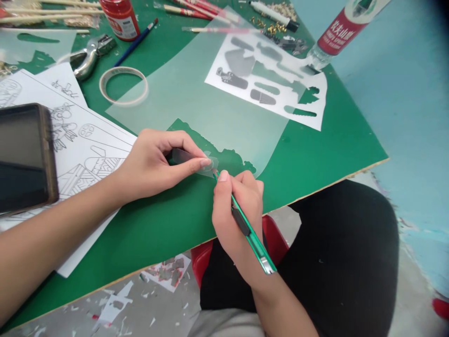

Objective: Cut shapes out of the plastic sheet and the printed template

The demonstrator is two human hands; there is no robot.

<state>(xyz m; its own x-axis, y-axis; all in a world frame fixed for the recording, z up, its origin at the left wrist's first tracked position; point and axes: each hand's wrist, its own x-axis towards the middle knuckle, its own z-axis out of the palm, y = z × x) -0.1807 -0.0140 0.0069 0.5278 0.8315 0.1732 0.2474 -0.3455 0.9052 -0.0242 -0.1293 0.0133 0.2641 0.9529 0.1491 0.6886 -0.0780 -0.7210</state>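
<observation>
My left hand (164, 159) pinches a small dark, flat piece (182, 156) between thumb and fingers; its clear, rounded end (213, 163) sticks out past the fingertips. A green craft knife (250, 229) is gripped in my right hand (238, 206), its tip at the clear end of that piece. Beneath and behind both hands lies a translucent plastic sheet (196, 84) with a jagged opening along its near edge. On the sheet's far right rests a white paper (224, 75) with grey shapes and cut-out holes.
A tape roll (101, 86), pliers (91, 56), a blue brush (136, 42) and a red jar (121, 18) lie beyond my left hand. Left are printed drawings (105, 126) and a tablet-like device (26, 159). A bottle (340, 32) is at the back right. The table edge (326, 186) runs nearby.
</observation>
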